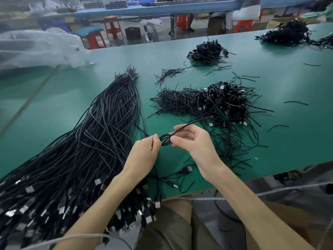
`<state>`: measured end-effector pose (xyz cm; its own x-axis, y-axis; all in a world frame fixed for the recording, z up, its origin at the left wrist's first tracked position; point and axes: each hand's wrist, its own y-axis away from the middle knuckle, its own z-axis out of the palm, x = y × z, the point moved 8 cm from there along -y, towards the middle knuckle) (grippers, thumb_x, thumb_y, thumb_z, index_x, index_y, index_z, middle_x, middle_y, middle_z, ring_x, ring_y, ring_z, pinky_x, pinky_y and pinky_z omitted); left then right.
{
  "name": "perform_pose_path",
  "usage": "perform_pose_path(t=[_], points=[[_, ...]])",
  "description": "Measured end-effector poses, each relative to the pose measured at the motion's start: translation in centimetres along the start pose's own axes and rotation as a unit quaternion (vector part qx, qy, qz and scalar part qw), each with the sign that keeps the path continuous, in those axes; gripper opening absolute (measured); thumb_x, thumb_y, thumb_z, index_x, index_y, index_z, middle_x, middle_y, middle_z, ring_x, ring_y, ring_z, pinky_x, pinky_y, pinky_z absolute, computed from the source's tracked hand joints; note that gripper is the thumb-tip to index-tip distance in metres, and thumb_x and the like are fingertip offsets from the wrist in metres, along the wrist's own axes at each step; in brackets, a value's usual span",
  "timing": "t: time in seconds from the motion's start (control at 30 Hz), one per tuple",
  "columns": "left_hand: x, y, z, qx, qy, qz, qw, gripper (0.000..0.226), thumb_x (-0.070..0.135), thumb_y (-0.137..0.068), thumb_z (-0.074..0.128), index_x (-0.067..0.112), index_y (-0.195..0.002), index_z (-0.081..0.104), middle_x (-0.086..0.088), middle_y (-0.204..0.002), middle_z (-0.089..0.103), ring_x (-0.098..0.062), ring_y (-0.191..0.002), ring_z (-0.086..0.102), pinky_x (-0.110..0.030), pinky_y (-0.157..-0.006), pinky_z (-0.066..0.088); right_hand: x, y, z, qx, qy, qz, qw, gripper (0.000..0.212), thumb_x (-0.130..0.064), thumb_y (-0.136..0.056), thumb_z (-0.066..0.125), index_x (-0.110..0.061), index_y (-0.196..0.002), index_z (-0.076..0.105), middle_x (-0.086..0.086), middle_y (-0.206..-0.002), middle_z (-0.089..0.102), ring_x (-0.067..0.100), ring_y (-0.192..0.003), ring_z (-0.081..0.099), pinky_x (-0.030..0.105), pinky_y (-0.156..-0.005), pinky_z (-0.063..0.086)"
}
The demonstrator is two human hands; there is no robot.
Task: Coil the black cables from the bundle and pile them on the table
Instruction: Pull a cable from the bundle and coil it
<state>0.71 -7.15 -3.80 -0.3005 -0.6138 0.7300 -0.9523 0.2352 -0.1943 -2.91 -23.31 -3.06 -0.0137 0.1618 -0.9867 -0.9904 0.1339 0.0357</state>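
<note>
A long bundle of black cables (100,134) lies across the left of the green table (54,109), tied at its far end, with USB plugs fanned out at the near edge. Between my hands is a small coil of black cable (164,139), just above the table. My left hand (144,152) pinches the coil's left side. My right hand (191,141) holds its right side with thumb and fingers, and the cable's loose tail runs up and right from there. A pile of coiled cables (223,103) sits behind my right hand.
Loose black ties (173,100) are heaped left of the pile, and more lie scattered near the right front edge. Two further cable piles (207,51) (286,33) sit farther back. Clear plastic bags (36,49) lie at the far left. A single USB cable (185,170) lies under my wrists.
</note>
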Motion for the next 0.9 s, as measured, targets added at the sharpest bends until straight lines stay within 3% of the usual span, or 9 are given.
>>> perform_pose_path(t=[0.1, 0.27, 0.4, 0.53, 0.6, 0.73, 0.83, 0.9], points=[[-0.2, -0.1, 0.1, -0.002, -0.019, -0.007, 1.000, 0.043, 0.023, -0.106, 0.038, 0.015, -0.066, 0.025, -0.002, -0.055, 0.029, -0.015, -0.052, 0.024, -0.033, -0.050, 0.019, -0.5, 0.1, 0.4, -0.001, 0.079, -0.027, 0.997, 0.035, -0.003, -0.082, 0.081, -0.012, -0.112, 0.064, 0.007, -0.101, 0.074, 0.016, -0.092, 0.073, 0.028, -0.086, 0.059], [-0.2, -0.1, 0.6, -0.027, -0.039, -0.014, 0.999, 0.040, 0.017, -0.106, 0.039, 0.011, -0.068, 0.029, -0.007, -0.057, 0.034, -0.018, -0.054, 0.023, -0.035, -0.052, 0.019, -0.3, 0.2, 0.9, -0.009, 0.125, -0.025, 0.992, 0.036, -0.006, -0.086, 0.080, -0.014, -0.115, 0.061, 0.002, -0.099, 0.069, 0.017, -0.079, 0.073, 0.028, -0.071, 0.059], [-0.5, -0.1, 0.3, -0.009, -0.054, -0.027, 0.998, 0.038, 0.019, -0.105, 0.038, 0.010, -0.069, 0.032, -0.006, -0.055, 0.039, -0.021, -0.052, 0.028, -0.038, -0.052, 0.020, 0.1, 0.2, 0.9, -0.013, 0.091, -0.005, 0.996, 0.029, -0.023, -0.091, 0.077, -0.017, -0.117, 0.064, -0.001, -0.103, 0.071, 0.020, -0.080, 0.075, 0.046, -0.086, 0.060], [-0.4, 0.0, 0.6, -0.008, -0.065, -0.028, 0.997, 0.038, 0.024, -0.106, 0.035, 0.013, -0.070, 0.032, -0.004, -0.054, 0.038, -0.022, -0.051, 0.030, -0.039, -0.050, 0.021, 0.7, 0.1, 1.0, -0.035, 0.114, 0.015, 0.993, 0.041, -0.014, -0.086, 0.081, -0.023, -0.121, 0.060, -0.001, -0.113, 0.069, 0.020, -0.095, 0.073, 0.045, -0.097, 0.056], [-0.3, 0.0, 0.6, -0.008, -0.049, -0.025, 0.998, 0.040, 0.024, -0.107, 0.035, 0.012, -0.069, 0.031, -0.004, -0.054, 0.037, -0.019, -0.050, 0.027, -0.040, -0.052, 0.022, 0.9, 0.1, 1.1, -0.044, 0.127, 0.019, 0.991, 0.047, -0.007, -0.084, 0.080, -0.026, -0.121, 0.060, -0.002, -0.115, 0.067, 0.016, -0.102, 0.070, 0.042, -0.099, 0.055], [-0.3, 0.0, 0.6, -0.017, -0.002, -0.014, 1.000, 0.042, 0.026, -0.109, 0.034, 0.007, -0.071, 0.034, -0.012, -0.059, 0.038, -0.017, -0.054, 0.028, -0.039, -0.055, 0.027, 0.7, 0.0, 1.6, -0.044, 0.145, 0.007, 0.988, 0.050, -0.004, -0.082, 0.077, -0.027, -0.122, 0.059, -0.001, -0.114, 0.066, 0.016, -0.098, 0.071, 0.045, -0.097, 0.056], [-0.5, -0.2, 0.4, -0.019, 0.078, -0.025, 0.996, 0.048, 0.034, -0.107, 0.034, 0.004, -0.069, 0.035, -0.005, -0.059, 0.038, -0.018, -0.055, 0.031, -0.037, -0.055, 0.027, 0.1, 0.1, 2.0, -0.043, 0.155, -0.033, 0.986, 0.043, -0.008, -0.085, 0.078, -0.025, -0.121, 0.061, -0.003, -0.107, 0.070, 0.013, -0.093, 0.071, 0.042, -0.095, 0.056], [-0.7, -0.3, 0.4, -0.031, 0.161, -0.046, 0.985, 0.050, 0.033, -0.109, 0.034, 0.013, -0.063, 0.038, 0.003, -0.054, 0.036, -0.015, -0.049, 0.028, -0.029, -0.050, 0.025, -0.3, 0.3, 2.2, -0.046, 0.154, -0.058, 0.985, 0.037, -0.013, -0.087, 0.079, -0.025, -0.118, 0.064, -0.006, -0.102, 0.073, 0.008, -0.093, 0.069, 0.039, -0.095, 0.055]])
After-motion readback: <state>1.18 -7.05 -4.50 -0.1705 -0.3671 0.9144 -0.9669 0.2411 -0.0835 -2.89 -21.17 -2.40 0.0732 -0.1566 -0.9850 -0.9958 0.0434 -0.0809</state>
